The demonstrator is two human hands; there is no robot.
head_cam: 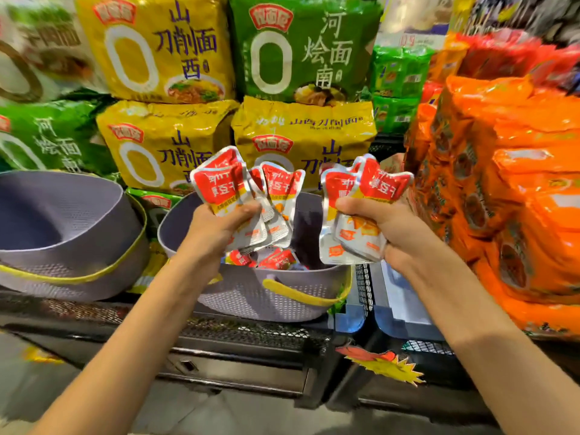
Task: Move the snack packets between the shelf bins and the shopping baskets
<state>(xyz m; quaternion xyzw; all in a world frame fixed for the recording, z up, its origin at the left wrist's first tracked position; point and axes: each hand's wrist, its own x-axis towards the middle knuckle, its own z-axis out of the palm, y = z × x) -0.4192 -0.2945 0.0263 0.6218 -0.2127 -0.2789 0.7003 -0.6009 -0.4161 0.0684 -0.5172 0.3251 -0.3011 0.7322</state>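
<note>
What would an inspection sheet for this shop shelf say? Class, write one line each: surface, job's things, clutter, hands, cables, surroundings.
Surface: black mesh shelf bears left basket and right basket.
Job's things: snack packets in both hands; loose packets lie in right basket.
Clutter: yellow starburst tag on shelf front.
Hands: left hand grips one bunch; right hand grips another.
Cables: nothing seen.
Surroundings: yellow noodle packs and green noodle packs behind; orange packs at right.

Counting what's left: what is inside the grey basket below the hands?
A few red snack packets lie in the basket by its near wall. The left hand, right hand and the packets they grip cover the rest.
</note>
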